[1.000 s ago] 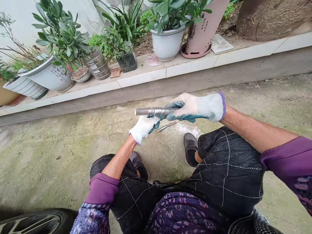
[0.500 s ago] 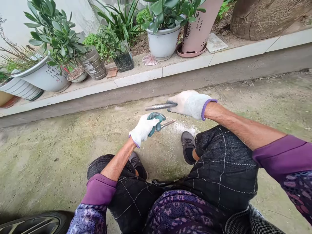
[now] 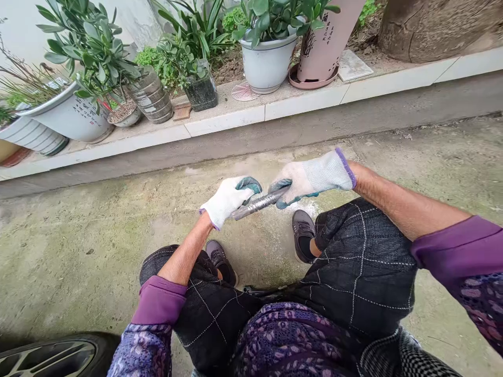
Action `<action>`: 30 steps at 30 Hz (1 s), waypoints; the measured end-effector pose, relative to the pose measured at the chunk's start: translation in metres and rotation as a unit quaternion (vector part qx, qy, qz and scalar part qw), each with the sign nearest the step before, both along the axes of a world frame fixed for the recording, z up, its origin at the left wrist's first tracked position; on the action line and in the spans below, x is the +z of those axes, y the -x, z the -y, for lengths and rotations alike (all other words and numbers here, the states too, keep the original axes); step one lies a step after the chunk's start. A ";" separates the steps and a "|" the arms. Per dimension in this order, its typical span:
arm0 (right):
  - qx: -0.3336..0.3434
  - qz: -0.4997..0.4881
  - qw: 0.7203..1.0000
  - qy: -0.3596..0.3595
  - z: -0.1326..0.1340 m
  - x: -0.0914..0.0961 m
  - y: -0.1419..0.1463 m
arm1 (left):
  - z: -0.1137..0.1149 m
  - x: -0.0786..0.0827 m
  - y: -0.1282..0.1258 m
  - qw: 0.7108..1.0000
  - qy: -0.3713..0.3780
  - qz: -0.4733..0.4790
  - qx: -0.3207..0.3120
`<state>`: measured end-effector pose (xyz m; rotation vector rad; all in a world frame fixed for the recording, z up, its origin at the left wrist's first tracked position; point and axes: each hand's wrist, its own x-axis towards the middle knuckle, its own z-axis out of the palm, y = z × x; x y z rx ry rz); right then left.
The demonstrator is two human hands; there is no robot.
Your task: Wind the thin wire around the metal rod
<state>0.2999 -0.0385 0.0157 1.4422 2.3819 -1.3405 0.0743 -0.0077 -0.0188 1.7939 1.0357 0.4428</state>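
Observation:
My right hand, in a white glove with a dark green coated palm, is closed round one end of a grey rod wound with shiny, silvery wire or thread. The rod slants down to the left across the front of my left hand, which wears a matching glove. My left fingers are curled, with the rod's free end passing just below them. The thin rod seen in my left hand a moment ago is hidden now behind the wound rod and the glove. Both hands are above the concrete ground, in front of my knees.
Potted plants, among them a white pot and a tall pink planter, line a tiled ledge ahead. A log lies at the far right. White powder is scattered near my right shoe. A wheel shows at lower left.
My right hand has brought the wound rod down and tilted it, from above my left hand to across its front. The thin rod has gone out of sight. My left hand has rotated slightly.

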 end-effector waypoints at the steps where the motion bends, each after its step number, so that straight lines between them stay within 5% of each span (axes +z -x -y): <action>1: 0.002 0.050 0.998 -0.034 -0.001 -0.002 0.001 | 0.000 -0.003 0.001 1.000 -0.007 -0.022 -0.002; 5: -0.010 0.219 0.966 -0.140 -0.004 -0.002 0.008 | 0.003 -0.013 0.001 0.997 -0.042 -0.060 0.012; 10: -0.085 0.236 0.944 -0.213 -0.011 0.001 0.007 | 0.010 0.001 -0.006 0.994 -0.023 0.017 0.108; 17: -0.228 0.020 0.952 -0.205 -0.012 0.011 0.022 | 0.009 0.014 -0.016 0.953 0.117 0.215 0.179; 22: -0.303 -0.107 0.933 -0.165 -0.008 0.011 0.046 | 0.003 0.010 -0.022 0.932 0.097 0.296 0.185; 26: -0.257 0.003 0.921 -0.292 -0.011 -0.001 0.062 | -0.002 0.007 -0.030 0.919 0.108 0.315 0.212; 30: -0.184 0.006 0.943 -0.275 -0.011 0.000 0.065 | -0.009 0.011 -0.027 0.884 0.142 0.316 0.314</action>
